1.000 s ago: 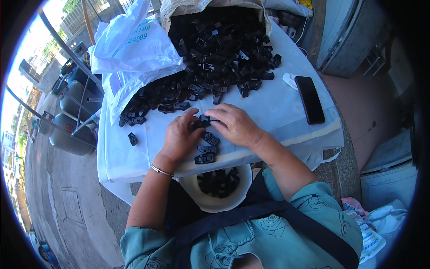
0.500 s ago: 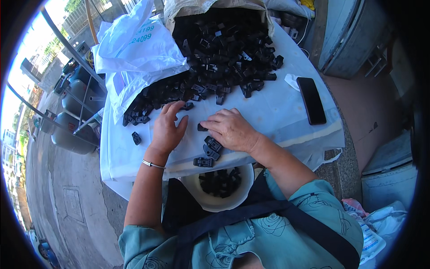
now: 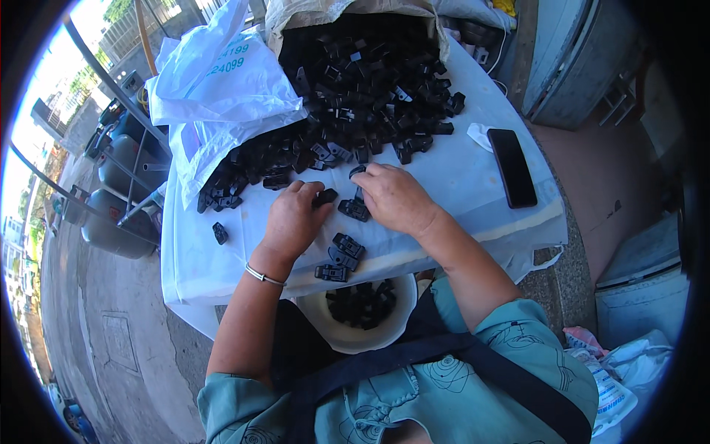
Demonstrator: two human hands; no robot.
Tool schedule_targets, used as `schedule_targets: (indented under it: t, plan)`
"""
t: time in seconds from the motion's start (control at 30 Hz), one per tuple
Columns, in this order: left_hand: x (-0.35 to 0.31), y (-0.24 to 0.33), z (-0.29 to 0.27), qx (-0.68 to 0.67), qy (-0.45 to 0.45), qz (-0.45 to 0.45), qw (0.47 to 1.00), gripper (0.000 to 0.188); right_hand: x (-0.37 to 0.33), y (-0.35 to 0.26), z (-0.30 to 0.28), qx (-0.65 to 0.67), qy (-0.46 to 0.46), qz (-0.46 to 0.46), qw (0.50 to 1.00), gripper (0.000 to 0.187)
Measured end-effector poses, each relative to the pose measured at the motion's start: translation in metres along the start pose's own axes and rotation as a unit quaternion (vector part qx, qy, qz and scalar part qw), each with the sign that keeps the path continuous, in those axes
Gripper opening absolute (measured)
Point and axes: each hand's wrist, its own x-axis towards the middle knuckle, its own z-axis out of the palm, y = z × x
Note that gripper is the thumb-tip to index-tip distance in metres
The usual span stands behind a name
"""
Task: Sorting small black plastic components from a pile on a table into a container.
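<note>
My left hand (image 3: 294, 218) pinches a small black plastic part (image 3: 325, 197) between thumb and fingers, just in front of the pile. To its right, my right hand (image 3: 398, 198) has its fingertips closed on another black plastic part (image 3: 357, 171) at the pile's near edge. Close under those fingers lies a loose black part (image 3: 354, 210). Nearer the table's front edge sits a small cluster of black parts (image 3: 345, 250), with one more black part (image 3: 331, 273) beside it. The big pile of black parts (image 3: 362, 96) spills from an open sack (image 3: 274, 22).
A white plastic bag (image 3: 222, 81) covers the pile's left side. On the right lies a black phone (image 3: 512, 169) by a white scrap (image 3: 479, 135). One stray black part (image 3: 220, 233) sits at left. Below the table edge, a white bowl (image 3: 347, 341) holds black parts.
My left hand has come back from the pile and closed on a black plastic part. My right hand has moved away from me to the pile's edge. A loose part now lies between them.
</note>
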Motion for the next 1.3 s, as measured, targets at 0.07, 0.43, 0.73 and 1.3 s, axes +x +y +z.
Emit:
schedule_targets:
  t: [0.07, 0.43, 0.73, 1.3]
  plan:
    - [-0.005, 0.009, -0.007, -0.002, 0.011, -0.008, 1.000, 0.028, -0.004, -0.003, -0.005, 0.022, -0.030, 0.034, 0.999, 0.034]
    - [0.018, -0.008, -0.025, 0.047, -0.131, 0.140, 0.980, 0.036, -0.013, 0.010, -0.011, -0.029, -0.028, -0.012, 0.999, 0.032]
    - [0.001, 0.003, 0.010, -0.107, -0.066, 0.007, 0.992, 0.034, -0.012, -0.006, -0.008, 0.128, 0.118, -0.046, 0.984, 0.038]
    - [-0.037, -0.003, 0.005, -0.167, 0.002, -0.021, 0.986, 0.067, -0.019, -0.028, 0.017, 0.217, 0.087, -0.091, 0.968, 0.031]
